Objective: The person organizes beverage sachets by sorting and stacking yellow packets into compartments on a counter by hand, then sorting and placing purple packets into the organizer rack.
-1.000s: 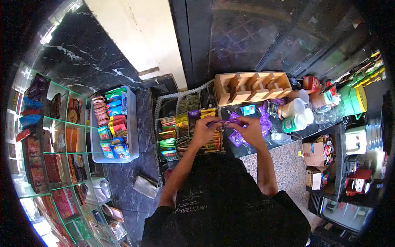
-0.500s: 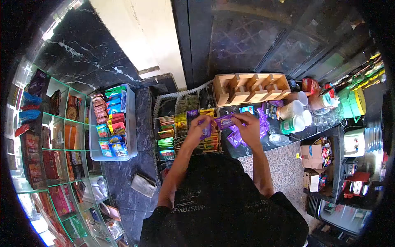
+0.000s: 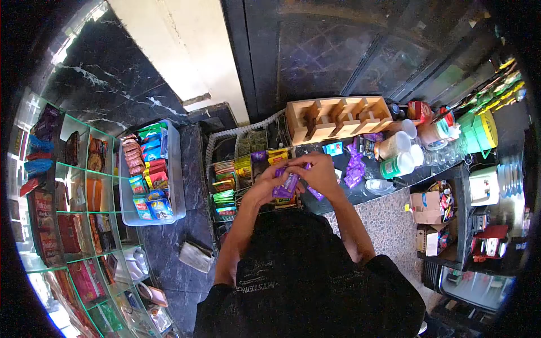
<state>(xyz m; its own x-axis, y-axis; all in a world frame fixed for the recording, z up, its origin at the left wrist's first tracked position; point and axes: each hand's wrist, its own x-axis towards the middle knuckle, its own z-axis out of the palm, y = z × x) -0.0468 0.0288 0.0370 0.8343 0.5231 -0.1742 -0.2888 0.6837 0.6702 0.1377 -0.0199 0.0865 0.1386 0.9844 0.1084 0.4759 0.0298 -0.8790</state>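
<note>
Small purple chocolate packets (image 3: 287,185) are gripped together in front of my chest, above the sachet organiser. My left hand (image 3: 266,187) is closed round them from the left, with its thumb on top. From the right, my right hand (image 3: 318,172) pinches at their upper edge, and its fingertips are partly hidden. Below the right wrist another purple packet (image 3: 313,192) shows on the counter. More purple packets (image 3: 354,169) lie in a loose pile farther right. The divided organiser (image 3: 228,194) beside my left hand holds upright sachets in several colours.
A wooden compartment rack (image 3: 338,119) stands behind my hands. White-lidded jars (image 3: 394,146) are to the right on the dark counter (image 3: 352,198). To the left are a clear plastic bin (image 3: 179,186) of sachets and glass shelves (image 3: 73,208) with packaged goods. A cardboard box (image 3: 426,207) sits lower right.
My right hand has moved left, bringing its purple packet against those in my left hand. Both hands now meet, where before they held packets apart. The view has shifted slightly.
</note>
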